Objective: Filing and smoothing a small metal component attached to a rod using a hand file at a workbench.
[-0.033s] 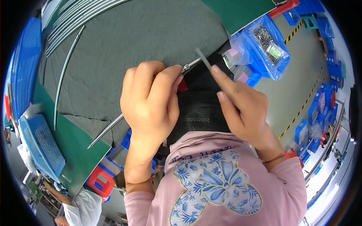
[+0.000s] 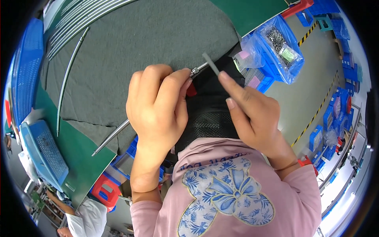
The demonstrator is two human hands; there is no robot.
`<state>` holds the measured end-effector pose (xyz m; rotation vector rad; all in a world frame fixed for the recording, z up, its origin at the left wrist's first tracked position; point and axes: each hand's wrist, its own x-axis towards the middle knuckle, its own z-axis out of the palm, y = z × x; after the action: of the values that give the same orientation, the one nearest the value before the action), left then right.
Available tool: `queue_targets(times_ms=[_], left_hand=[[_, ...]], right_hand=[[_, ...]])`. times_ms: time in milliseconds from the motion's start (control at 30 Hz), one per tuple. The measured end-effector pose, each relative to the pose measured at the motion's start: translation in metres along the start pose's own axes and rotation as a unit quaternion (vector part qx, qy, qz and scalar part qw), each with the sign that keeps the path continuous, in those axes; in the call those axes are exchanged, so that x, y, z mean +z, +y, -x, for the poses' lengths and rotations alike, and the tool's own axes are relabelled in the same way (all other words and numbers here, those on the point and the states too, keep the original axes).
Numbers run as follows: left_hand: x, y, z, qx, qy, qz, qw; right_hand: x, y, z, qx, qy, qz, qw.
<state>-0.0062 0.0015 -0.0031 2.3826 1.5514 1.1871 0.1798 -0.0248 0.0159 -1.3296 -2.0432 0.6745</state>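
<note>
Over the grey felt mat (image 2: 150,35) that covers the green tabletop (image 2: 85,154), my left hand (image 2: 158,104) is closed around a long thin metal rod (image 2: 112,137). Its pointed tail slants out below my fist toward the tabletop's near edge, and its threaded tip (image 2: 197,70) pokes out just past my thumb and forefinger. My right hand (image 2: 252,114) pinches a small flat grey strip (image 2: 211,64) between thumb and forefinger, tilted, with its lower end hidden behind my fingertip; the strip sits just beside the rod's tip, and I cannot tell whether they touch. Beneath both hands lies something black with a mesh surface (image 2: 209,122), with a small red piece (image 2: 191,91) showing beside my left thumb.

Another curved metal rod (image 2: 67,79) lies alone on the mat well to the left, and a bundle of similar rods (image 2: 83,19) rests along the mat's far edge. A blue plastic basket (image 2: 43,152) stands at the tabletop's left end. To the right, a blue bin lined with a clear bag (image 2: 282,47) holds small metal parts. A red stool (image 2: 103,189) stands on the floor below, near another person in white (image 2: 85,219).
</note>
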Motion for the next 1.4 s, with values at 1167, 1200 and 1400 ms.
queue_targets(times_ms=[1167,1200,1400], left_hand=[[0.002,0.004,0.000,-0.006,0.024,0.015,1.000],[0.004,0.004,-0.001,-0.013,0.022,0.012,1.000],[0.002,0.007,-0.002,-0.008,0.013,0.012,1.000]], right_hand=[[-0.003,0.025,-0.046,-0.045,0.141,0.190,0.970],[-0.003,0.027,-0.046,-0.049,0.146,0.189,0.970],[0.026,0.012,-0.054,-0.048,0.187,0.036,0.980]])
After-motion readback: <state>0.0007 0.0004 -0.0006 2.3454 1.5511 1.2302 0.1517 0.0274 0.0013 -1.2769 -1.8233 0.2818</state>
